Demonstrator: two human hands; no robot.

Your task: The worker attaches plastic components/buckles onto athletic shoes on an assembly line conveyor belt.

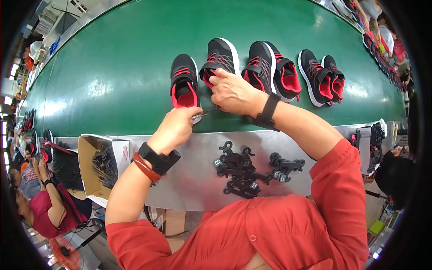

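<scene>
Several black sneakers with red laces, red linings and white soles stand on the green work surface. My right hand (236,93) is closed at the opening of one black sneaker (220,54), covering its heel end. Its neighbour on the left, another sneaker (182,74), has its heel close to my left hand (175,128). From my left fingers sticks a slim metal tool that looks like small scissors (201,115), its tip pointing toward my right fingers. Further right are a sneaker pair (258,56) and one more pair (310,72).
Black plastic shoe hangers (238,166) lie in a pile on the metal ledge (180,184) nearest me. A cardboard box (87,168) of dark pieces stands at left. A co-worker (47,207) sits at far left; more sneakers (380,56) line the far right edge.
</scene>
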